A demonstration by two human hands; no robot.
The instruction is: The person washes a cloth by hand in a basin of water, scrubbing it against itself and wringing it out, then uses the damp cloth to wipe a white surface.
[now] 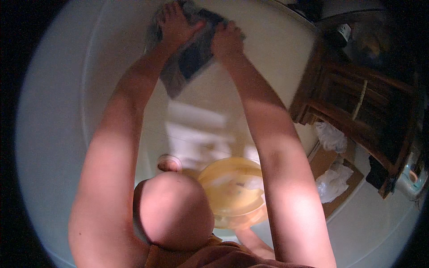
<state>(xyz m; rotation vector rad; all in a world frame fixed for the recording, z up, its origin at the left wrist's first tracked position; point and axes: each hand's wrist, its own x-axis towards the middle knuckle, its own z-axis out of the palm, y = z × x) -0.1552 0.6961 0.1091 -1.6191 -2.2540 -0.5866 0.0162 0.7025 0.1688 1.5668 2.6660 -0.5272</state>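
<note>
Both arms reach forward over a pale floor [201, 110] to a dark grey and blue cloth [197, 55] lying crumpled there. My left hand [176, 25] rests on the cloth's far left part, palm down, thumb stretched out to the right. At the cloth's right edge, my right hand [229, 38] has its fingers curled onto the fabric. A corner of the cloth points back towards me. Both hands are slightly blurred, and their fingertips are partly hidden.
Near my bent knee [176, 211] stand a yellow translucent plastic basin [231, 187] and a small round container [170, 163]. To the right are dark wooden furniture [355, 90], clear plastic bags [335, 182] and flat cardboard [355, 171]. A pale wall [53, 117] rises at left.
</note>
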